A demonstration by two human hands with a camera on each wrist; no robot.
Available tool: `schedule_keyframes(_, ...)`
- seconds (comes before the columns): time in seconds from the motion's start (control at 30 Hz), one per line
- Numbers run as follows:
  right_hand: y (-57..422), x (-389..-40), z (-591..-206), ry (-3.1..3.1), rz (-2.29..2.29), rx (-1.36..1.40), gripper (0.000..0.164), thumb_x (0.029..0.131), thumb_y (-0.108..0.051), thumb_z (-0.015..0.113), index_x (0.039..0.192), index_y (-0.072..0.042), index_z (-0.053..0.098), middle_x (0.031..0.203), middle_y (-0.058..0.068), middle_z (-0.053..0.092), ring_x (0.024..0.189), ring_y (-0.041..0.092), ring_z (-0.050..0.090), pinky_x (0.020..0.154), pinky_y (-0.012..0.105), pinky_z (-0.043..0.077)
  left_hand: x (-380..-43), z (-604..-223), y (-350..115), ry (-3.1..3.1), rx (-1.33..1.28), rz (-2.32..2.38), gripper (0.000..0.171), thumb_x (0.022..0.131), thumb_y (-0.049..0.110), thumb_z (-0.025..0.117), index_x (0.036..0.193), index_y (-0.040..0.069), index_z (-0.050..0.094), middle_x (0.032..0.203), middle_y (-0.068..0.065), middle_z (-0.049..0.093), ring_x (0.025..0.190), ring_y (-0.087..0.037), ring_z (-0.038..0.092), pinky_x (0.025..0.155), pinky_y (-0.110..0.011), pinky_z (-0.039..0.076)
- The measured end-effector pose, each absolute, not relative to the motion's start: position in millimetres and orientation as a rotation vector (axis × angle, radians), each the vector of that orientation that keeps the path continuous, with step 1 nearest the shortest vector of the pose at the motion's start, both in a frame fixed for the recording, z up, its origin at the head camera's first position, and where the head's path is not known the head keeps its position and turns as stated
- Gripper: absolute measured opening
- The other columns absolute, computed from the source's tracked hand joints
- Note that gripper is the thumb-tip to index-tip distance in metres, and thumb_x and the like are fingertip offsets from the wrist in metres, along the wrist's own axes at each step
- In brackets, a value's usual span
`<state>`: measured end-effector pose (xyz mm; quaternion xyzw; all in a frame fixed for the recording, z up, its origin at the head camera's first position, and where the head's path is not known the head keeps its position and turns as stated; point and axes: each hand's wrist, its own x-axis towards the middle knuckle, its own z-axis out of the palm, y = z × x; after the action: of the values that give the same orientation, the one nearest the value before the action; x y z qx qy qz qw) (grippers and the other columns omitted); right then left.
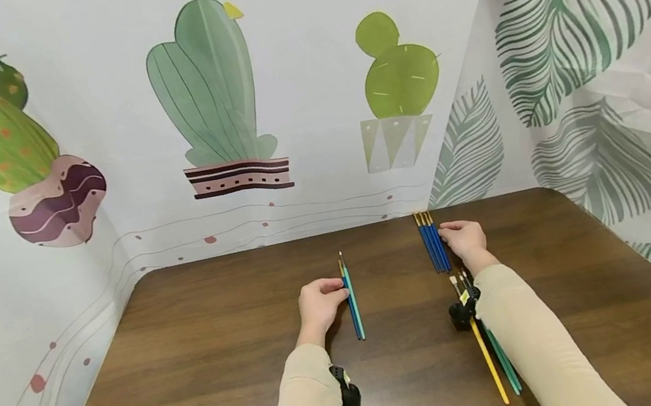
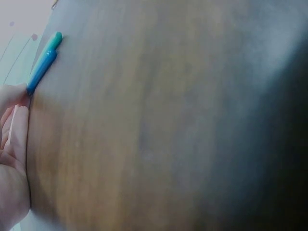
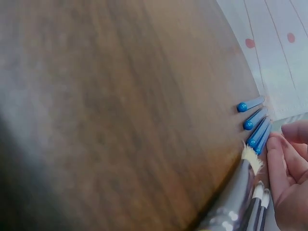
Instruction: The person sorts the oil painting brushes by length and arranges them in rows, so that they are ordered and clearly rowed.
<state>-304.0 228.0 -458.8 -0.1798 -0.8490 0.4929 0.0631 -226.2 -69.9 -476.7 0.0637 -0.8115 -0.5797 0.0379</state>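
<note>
In the head view, my left hand pinches a blue paintbrush between thumb and fingers at mid-table. A turquoise paintbrush lies right along its right side. Both handle ends, blue and green, show in the left wrist view. At the back right, my right hand has its fingertips on the rightmost of several blue paintbrushes, pinching it near the bristle end. These brushes lie side by side, bristles toward the back edge. Their rounded blue handle ends face the right wrist camera.
Beneath my right forearm lie a yellow paintbrush and green paintbrushes, bristles pointing away from me. A light flat bristle tip is close to the right wrist camera. The brown wooden table ends at a printed cloth backdrop.
</note>
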Motion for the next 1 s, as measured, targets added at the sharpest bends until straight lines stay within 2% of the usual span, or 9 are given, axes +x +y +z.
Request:
schedule_keyframes(0.2,228.5,-302.3,-458.1,-2.461,1.702,-0.533,0.035,0.092,-0.018,0.058,0.122,0.0,0.062,0.115,0.021,0.066,0.071,-0.001,0.058,0.064,0.014,0.049,-227.2,-476.2,-69.7,-2.482,0.198,-1.773,0.016,0.077,0.008,0.076,0.092,0.004,0.074,0.089,-0.01,0.074,0.085,-0.02,0.069,0.078,-0.033,0.055)
schedule_keyframes(0.5,230.3,-297.1,-456.1,-2.314,1.858,-0.551,0.039,0.093,-0.017,0.053,0.126,0.003,0.058,0.121,0.023,0.062,0.072,-0.002,0.061,0.064,0.015,0.053,-227.2,-477.5,-70.2,-2.476,0.2,-1.773,0.016,0.076,0.007,0.077,0.091,0.003,0.074,0.088,-0.011,0.074,0.083,-0.019,0.07,0.077,-0.033,0.055)
schedule_keyframes(0.7,225.9,-289.4,-450.8,-2.252,1.9,-0.501,0.038,0.094,-0.018,0.051,0.124,0.005,0.057,0.11,0.018,0.068,0.076,0.004,0.066,0.069,0.022,0.056,-226.9,-476.2,-70.4,-2.473,0.19,-1.779,0.017,0.076,0.006,0.076,0.092,0.002,0.074,0.09,-0.012,0.073,0.084,-0.021,0.07,0.077,-0.033,0.055)
schedule_keyframes(0.87,218.4,-279.8,-447.4,-2.231,1.948,-0.388,0.038,0.094,-0.017,0.052,0.12,0.01,0.057,0.09,0.007,0.071,0.069,0.003,0.065,0.062,0.02,0.056,-226.6,-475.7,-70.1,-2.48,0.19,-1.78,0.017,0.077,0.006,0.076,0.093,0.002,0.074,0.091,-0.013,0.073,0.085,-0.021,0.07,0.078,-0.033,0.055)
schedule_keyframes(1.0,211.2,-276.3,-447.0,-2.291,1.972,-0.366,0.038,0.095,-0.017,0.051,0.124,0.008,0.055,0.095,0.009,0.07,0.069,0.0,0.064,0.063,0.019,0.055,-225.9,-475.7,-70.2,-2.482,0.191,-1.778,0.017,0.077,0.006,0.076,0.093,0.002,0.074,0.091,-0.013,0.073,0.085,-0.021,0.07,0.078,-0.033,0.055)
